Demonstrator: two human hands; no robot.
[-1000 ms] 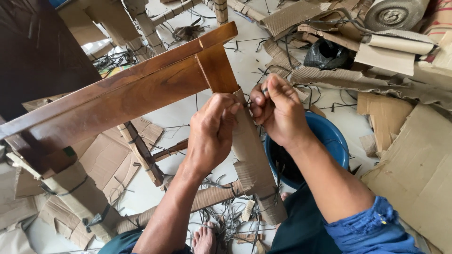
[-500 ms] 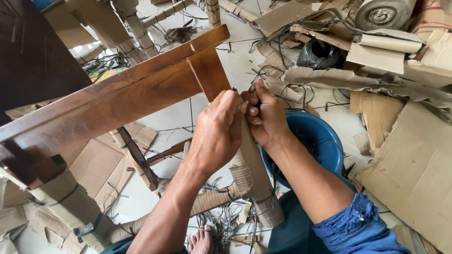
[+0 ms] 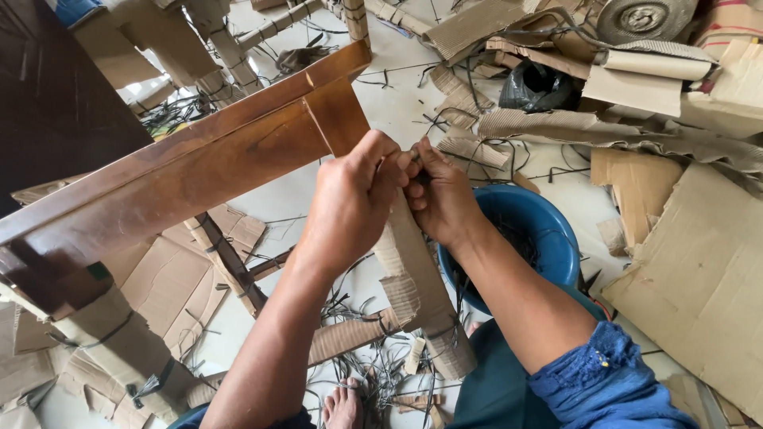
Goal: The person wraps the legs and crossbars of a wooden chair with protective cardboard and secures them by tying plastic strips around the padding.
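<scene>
Gripping the cardboard-wrapped leg [image 3: 413, 270] of a brown wooden frame [image 3: 199, 183], the left hand [image 3: 350, 202] is curled shut just below the joint. The right hand [image 3: 441, 199] touches it, fingers pinched on a thin dark strap [image 3: 419, 155] at the leg's top, above a blue basin [image 3: 540, 230]. Against half a second ago, both hands sit slightly lower along the leg, knuckles pressed together as before.

The wooden frame [image 3: 199, 171] and its cardboard-wrapped leg [image 3: 417, 286] crowd both hands from the left and below. A blue basin [image 3: 548, 238] blocks the right; open floor [image 3: 397, 103] lies just beyond.
</scene>
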